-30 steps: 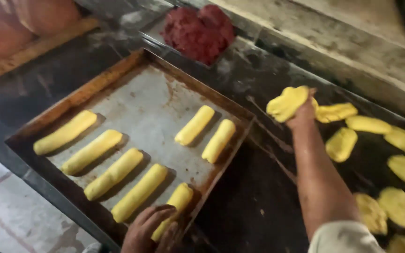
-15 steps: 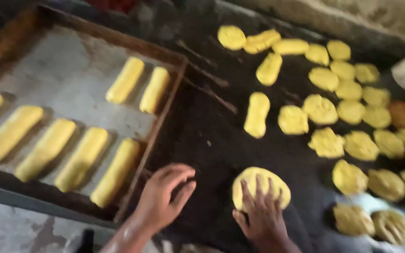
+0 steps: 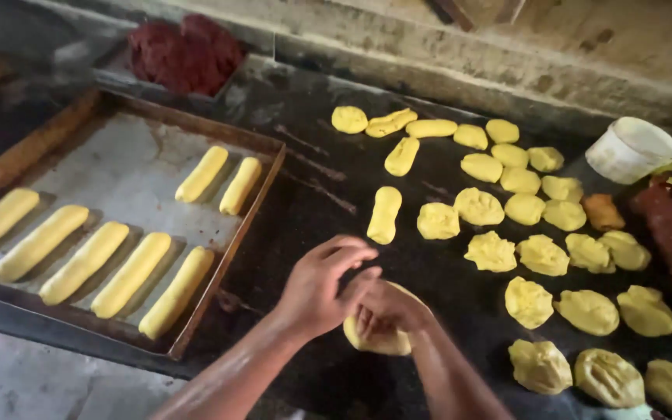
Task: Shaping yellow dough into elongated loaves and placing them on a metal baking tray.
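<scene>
- left hand (image 3: 316, 288) arched, fingers curled over right hand (image 3: 386, 307)
- both grips closed round yellow dough piece (image 3: 375, 338) on dark counter (image 3: 328, 194), just right of baking tray (image 3: 118, 163)

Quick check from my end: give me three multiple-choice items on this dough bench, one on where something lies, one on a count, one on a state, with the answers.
1. Where does the baking tray lie relative to the hands?
A. to their left
B. to their right
C. under them

2. How many shaped yellow rolls lie on the tray?
A. four
B. seven
C. ten

3. What is the state of the dough piece under the hands?
A. lying untouched
B. pressed by both hands
C. lifted off the bench

Answers:
1. A, the tray fills the left side of the view.
2. B, five in the near row, two behind.
3. B, the left hand and right hand both bear on it.
</scene>
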